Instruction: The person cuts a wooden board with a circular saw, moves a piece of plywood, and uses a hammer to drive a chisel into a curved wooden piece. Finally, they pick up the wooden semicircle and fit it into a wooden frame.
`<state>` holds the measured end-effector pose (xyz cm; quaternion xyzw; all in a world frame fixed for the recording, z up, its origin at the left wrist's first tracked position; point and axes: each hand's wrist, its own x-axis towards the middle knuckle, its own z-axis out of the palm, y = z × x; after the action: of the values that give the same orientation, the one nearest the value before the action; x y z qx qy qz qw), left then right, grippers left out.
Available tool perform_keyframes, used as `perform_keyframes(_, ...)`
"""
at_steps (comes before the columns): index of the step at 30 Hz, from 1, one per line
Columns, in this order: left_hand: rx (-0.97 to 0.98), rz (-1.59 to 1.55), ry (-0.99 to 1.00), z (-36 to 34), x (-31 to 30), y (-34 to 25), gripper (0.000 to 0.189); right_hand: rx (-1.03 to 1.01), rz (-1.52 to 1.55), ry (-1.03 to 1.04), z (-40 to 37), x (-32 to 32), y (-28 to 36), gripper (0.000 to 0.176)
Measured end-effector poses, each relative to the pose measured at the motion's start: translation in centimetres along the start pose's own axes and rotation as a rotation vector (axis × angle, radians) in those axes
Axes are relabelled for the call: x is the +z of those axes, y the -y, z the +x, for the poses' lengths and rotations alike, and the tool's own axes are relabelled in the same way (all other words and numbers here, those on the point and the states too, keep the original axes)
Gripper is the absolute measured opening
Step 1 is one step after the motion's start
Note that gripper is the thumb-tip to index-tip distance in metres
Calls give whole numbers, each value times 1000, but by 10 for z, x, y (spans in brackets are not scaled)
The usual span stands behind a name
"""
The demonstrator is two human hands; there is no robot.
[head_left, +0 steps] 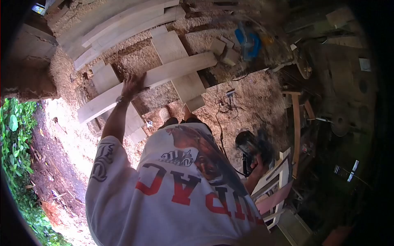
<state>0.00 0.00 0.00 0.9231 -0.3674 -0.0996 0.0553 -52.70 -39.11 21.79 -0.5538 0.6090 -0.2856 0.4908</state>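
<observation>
My left hand (133,87) rests on a long pale wooden plank (176,70), its fingers spread over the wood. The plank lies slantwise across two shorter boards, a left board (106,78) and a right board (168,47). Low at my right side, my right hand (258,166) is closed around the handle of a dark corded power tool (248,143). Shadow and blur hide what kind of tool it is. A black cord (221,137) runs along the ground near it. The tool is apart from the plank.
Wood shavings (262,90) cover the ground. More long planks (127,24) lie beyond the supports. Wood blocks (225,51) sit beside a blue object (248,43). A slatted wooden frame (273,180) stands at my right. Green plants (16,139) grow at the left.
</observation>
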Motion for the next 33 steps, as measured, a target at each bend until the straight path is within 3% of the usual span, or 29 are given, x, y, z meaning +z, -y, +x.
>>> perform_keyframes(2,119,-159,83,29,-17,8,79,3,55,-26,1,-1,-3,29)
perform_keyframes(4,296,-308,-115,34,-14,44,57,71,52,-89,2,-3,-24,21)
perform_keyframes(5,-6,-602,66,40,-11,42,52,76,38,-130,10,-13,-26,21)
perform_keyframes(6,-44,-673,32,44,-15,38,52,72,33,-151,11,-20,-19,22)
perform_keyframes(9,-125,-411,-2,53,-29,32,54,95,64,-197,4,-22,-20,26)
perform_keyframes(14,-37,-130,-186,62,-7,24,64,108,76,-157,27,-60,-67,28)
perform_keyframes(17,-173,-124,-78,66,-5,16,65,97,29,-284,20,-58,-71,25)
perform_keyframes(20,-141,-132,-130,63,-12,9,67,204,113,-269,3,-42,-42,27)
perform_keyframes(23,-167,-198,98,68,-41,3,72,257,115,-286,14,-62,-72,26)
perform_keyframes(27,-287,-584,439,66,7,5,93,309,128,-344,10,-55,-72,30)
perform_keyframes(29,-265,-504,385,56,1,-10,99,322,143,-336,9,-49,-69,32)
perform_keyframes(30,-344,-515,432,53,8,-12,100,325,154,-333,7,-46,-67,33)
perform_keyframes(32,-410,-701,437,49,86,22,99,330,167,-319,7,-41,-63,35)
perform_keyframes(33,-417,-708,359,45,86,16,96,323,174,-317,8,-38,-62,37)
